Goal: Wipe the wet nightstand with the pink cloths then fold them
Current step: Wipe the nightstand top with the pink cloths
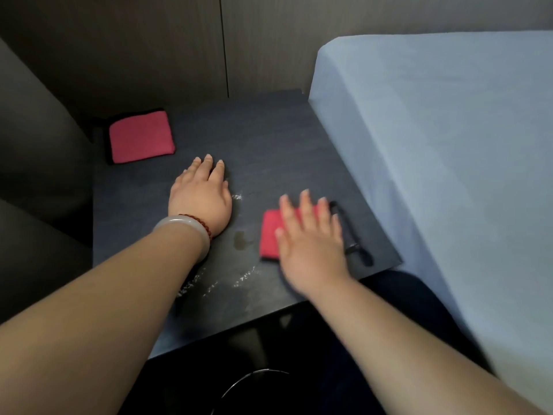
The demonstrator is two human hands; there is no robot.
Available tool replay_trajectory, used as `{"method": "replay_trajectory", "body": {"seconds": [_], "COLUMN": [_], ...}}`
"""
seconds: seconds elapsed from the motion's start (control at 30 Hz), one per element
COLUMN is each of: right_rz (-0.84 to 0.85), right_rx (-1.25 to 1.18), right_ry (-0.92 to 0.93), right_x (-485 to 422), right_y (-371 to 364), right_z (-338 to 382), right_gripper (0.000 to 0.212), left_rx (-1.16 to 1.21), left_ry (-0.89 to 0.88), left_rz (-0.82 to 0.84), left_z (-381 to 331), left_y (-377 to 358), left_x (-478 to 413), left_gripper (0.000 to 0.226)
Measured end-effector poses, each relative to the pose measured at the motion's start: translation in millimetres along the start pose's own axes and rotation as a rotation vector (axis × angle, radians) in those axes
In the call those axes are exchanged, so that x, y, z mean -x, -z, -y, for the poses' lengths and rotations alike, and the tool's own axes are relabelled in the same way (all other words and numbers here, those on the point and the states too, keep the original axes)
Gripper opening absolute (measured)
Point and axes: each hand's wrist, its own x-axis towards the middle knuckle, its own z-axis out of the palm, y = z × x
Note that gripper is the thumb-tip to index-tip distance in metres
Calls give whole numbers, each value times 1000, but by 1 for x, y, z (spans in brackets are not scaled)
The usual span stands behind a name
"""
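The dark nightstand (269, 139) has a small puddle (241, 240) and streaks of water near its front edge. One folded pink cloth (141, 136) with black trim lies at the back left corner. A second folded pink cloth (269, 232) lies at the front right, and my right hand (311, 241) rests flat on it with fingers spread. My left hand (201, 195), with a pale bangle and a bead bracelet at the wrist, lies flat on the bare top in the middle, touching no cloth.
A bed with a light blue sheet (449, 163) runs along the nightstand's right side. Dark wall panels (179, 49) stand behind. A dark upholstered seat (33, 151) sits to the left. Below the front edge is a dark floor with a round black rim (254, 375).
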Motion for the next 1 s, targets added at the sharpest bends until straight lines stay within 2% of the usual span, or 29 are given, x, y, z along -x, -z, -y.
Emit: {"method": "replay_trajectory", "body": {"seconds": [0.07, 0.1, 0.13, 0.23, 0.3, 0.37, 0.43, 0.5, 0.57, 0.63, 0.7, 0.73, 0.83, 0.9, 0.93, 1.0], "right_rz": [71, 78, 76, 66, 10, -6, 57, 71, 55, 38, 16, 1, -13, 38, 30, 34], "right_rx": [30, 51, 64, 21, 16, -5, -32, -20, 12, 7, -19, -14, -41, -42, -42, -18], "right_ry": [189, 211, 166, -185, -259, -89, 133, 209, 94, -135, -253, -227, 76, 224, 243, 129], "right_x": [22, 19, 8, -19, -15, 9, 35, 32, 5, -20, -24, -17, 26, 42, 36, 10], "right_y": [1, 4, 8, 18, 12, -2, -11, -7, -1, 10, 10, 3, -19, -20, -17, -10], "right_z": [7, -4, -22, -65, -47, 1, 35, 29, -6, -36, -30, -12, 50, 61, 51, 17], "right_gripper": [56, 55, 55, 56, 57, 58, 57, 56, 55, 56, 57, 57, 59, 57, 56, 55], "left_rx": [-5, -7, -6, -6, -9, -18, -28, -39, -47, -50, -47, -44, -61, -77, -88, -110], "left_ry": [-9, -13, -17, -18, -10, -9, -16, -27, -59, -112, -147, -152, -115, -43, -6, 54], "left_rz": [-4, -3, -1, 4, 1, 8, 17, 46, 84, 120, 91, 52, -55, -29, 5, 79], "left_z": [1, 2, 2, 1, 1, 2, 1, 1, 6, 16, 30, 37, 61, 75, 81, 91], "left_y": [0, 0, 0, -1, -1, 1, 2, 5, 10, 19, 25, 27, 27, 28, 28, 27], "left_x": [-1, -1, -2, -1, -1, -1, -2, -4, -7, -11, -15, -17, -27, -36, -41, -48], "left_gripper": [50, 51, 51, 51, 51, 52, 52, 53, 53, 52, 51, 51, 54, 57, 60, 64]}}
